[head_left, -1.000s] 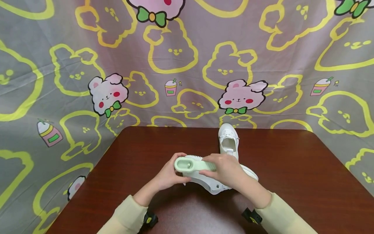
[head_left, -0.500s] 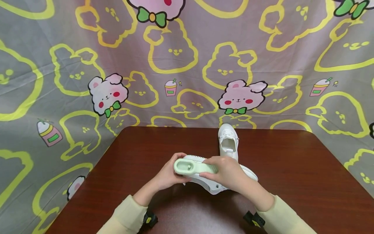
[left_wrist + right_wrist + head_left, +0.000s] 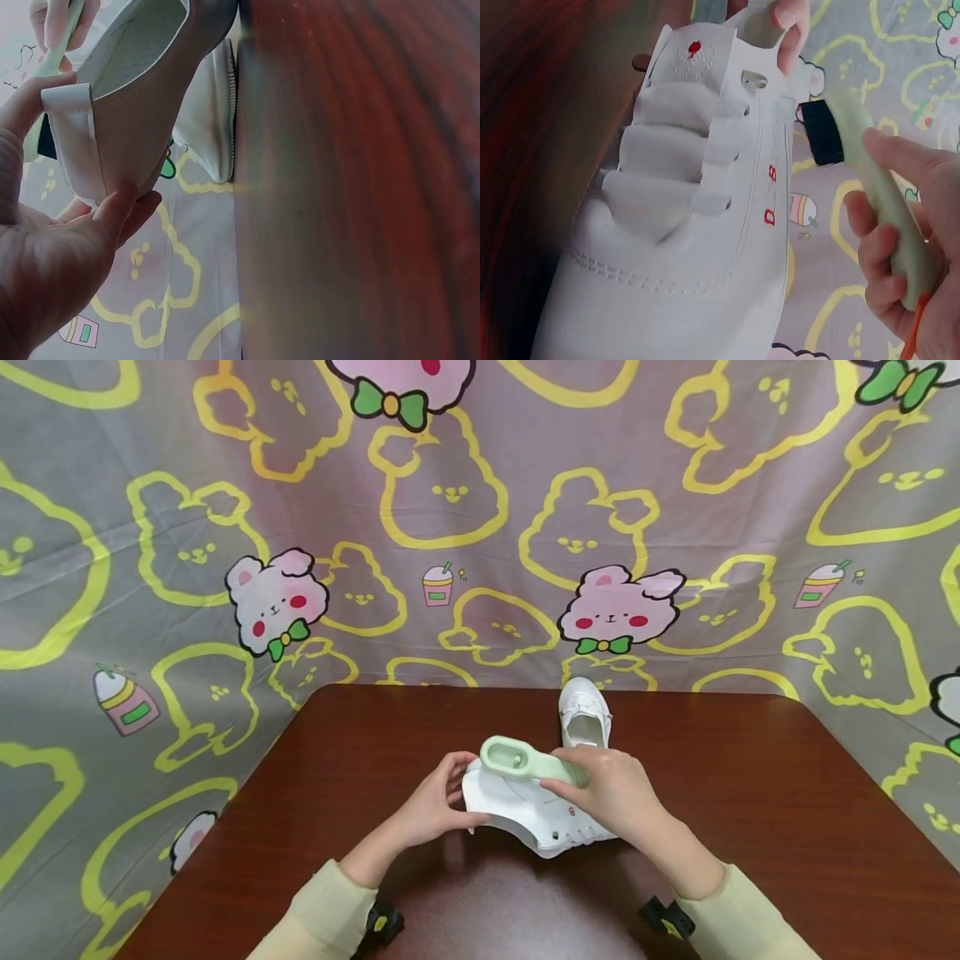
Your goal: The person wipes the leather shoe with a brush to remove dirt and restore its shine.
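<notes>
A white shoe (image 3: 510,802) is held turned on its side above the table, and its opening faces the person. My left hand (image 3: 431,810) grips it by the heel; the left wrist view shows thumb and fingers around the heel part (image 3: 127,139). With curled fingers, my right hand (image 3: 618,789) holds a light green brush (image 3: 551,766) by its handle, over the shoe's upper side. Dark bristles (image 3: 822,133) face the shoe's side in the right wrist view, seemingly a little apart from it. An orange cord (image 3: 915,326) hangs from the handle's end.
A second white shoe (image 3: 583,706) stands upright at the table's far edge, toe toward the curtain, its heel hidden by my right hand. The brown table (image 3: 420,718) meets a patterned curtain (image 3: 480,527) at the back and sides.
My right hand has moved the brush to the right and away from the person, so more of the shoe's side shows. My left hand stays at the heel.
</notes>
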Demonstrator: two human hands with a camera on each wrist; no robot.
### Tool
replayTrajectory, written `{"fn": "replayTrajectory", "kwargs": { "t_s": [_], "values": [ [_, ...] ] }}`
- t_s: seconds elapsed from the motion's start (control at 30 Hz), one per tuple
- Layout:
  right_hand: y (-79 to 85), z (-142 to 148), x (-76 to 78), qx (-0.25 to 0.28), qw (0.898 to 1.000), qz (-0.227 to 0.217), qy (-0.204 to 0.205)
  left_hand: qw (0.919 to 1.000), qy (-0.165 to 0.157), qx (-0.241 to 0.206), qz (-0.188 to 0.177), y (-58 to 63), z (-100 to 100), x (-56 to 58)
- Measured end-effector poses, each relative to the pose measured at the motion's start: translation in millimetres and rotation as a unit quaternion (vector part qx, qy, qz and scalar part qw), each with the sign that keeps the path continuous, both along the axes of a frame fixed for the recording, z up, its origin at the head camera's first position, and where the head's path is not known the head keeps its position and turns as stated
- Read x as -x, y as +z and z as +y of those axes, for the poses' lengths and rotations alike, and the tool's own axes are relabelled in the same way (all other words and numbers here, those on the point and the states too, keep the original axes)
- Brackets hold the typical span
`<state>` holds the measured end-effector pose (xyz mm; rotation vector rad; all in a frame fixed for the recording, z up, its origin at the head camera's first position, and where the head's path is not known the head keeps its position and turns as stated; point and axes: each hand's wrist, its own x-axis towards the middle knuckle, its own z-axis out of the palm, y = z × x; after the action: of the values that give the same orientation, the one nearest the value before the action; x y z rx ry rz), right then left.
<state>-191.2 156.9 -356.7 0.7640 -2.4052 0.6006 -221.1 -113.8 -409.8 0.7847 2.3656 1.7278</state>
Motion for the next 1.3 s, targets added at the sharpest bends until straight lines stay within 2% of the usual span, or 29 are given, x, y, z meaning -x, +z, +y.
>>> {"fn": "replayTrajectory", "kwargs": {
  "t_s": [0.1,0.23,0.3,0.43,0.6,0.7,0.83,0.97,1.1,1.3],
  "values": [
    [-2.0,3,-1.0,0.015,1.000,-0.010,0.026,1.0000,-0.006,-0.003,-0.004,0.4,-1,-0.6],
    [-7.3,6,-4.4,-0.012,0.996,-0.044,0.080,0.9998,-0.014,-0.014,-0.010,0.6,-1,-0.8],
    [-9.6,8,-4.4,-0.027,0.995,-0.044,0.088,0.9997,-0.017,-0.014,-0.010,0.8,-1,-0.6],
    [-12.8,17,-0.1,-0.038,0.997,-0.010,0.070,0.9997,-0.024,-0.005,-0.001,0.6,-2,0.0],
    [-13.8,26,7.8,-0.023,0.998,0.036,0.039,0.9996,-0.028,-0.002,-0.003,-0.3,-3,0.7],
    [-13.4,29,12.1,-0.011,0.998,0.053,0.006,0.9997,-0.025,0.005,0.001,-0.4,-4,0.0],
    [-9.7,34,13.4,0.014,0.999,0.045,-0.026,0.9995,-0.030,0.010,0.007,0.1,-4,-1.6],
    [-1.7,38,9.2,0.038,0.999,0.017,-0.022,0.9993,-0.034,0.010,0.014,-1.1,-4,-1.3],
    [3.3,42,6.0,0.041,0.999,0.015,-0.019,0.9990,-0.043,0.009,0.010,-0.7,-7,-1.0],
    [2.3,49,4.1,0.035,0.999,0.016,-0.017,0.9981,-0.060,0.003,-0.010,-1.7,-13,-1.4]
  ]
}}
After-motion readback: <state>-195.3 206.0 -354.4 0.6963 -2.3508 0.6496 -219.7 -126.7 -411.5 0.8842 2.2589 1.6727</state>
